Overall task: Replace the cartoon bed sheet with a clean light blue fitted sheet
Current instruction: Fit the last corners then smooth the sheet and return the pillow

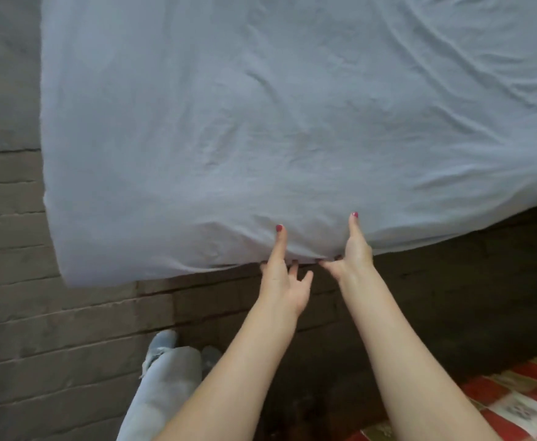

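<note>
Both my hands, left hand [281,278] and right hand [353,253], grip the light blue fitted sheet [260,122] at its near edge. It covers the bed; tucking remains, I judge.

Light blue fitted sheet [292,122] covers the whole far and middle of view, wrinkled, nothing lying on it. Its near edge overhangs; the dark gap under that edge, right of centre, is open. Left hand [281,275] and right hand [353,253] sit close together at the near edge, thumbs on top, fingers tucked under, only a narrow slot between them. Brick floor [22,313] at left is free beside the sheet's left edge. Near left, a jeans leg [162,393] blocks. Near right corner, red checked cloth [515,405] lies on the floor.
</note>
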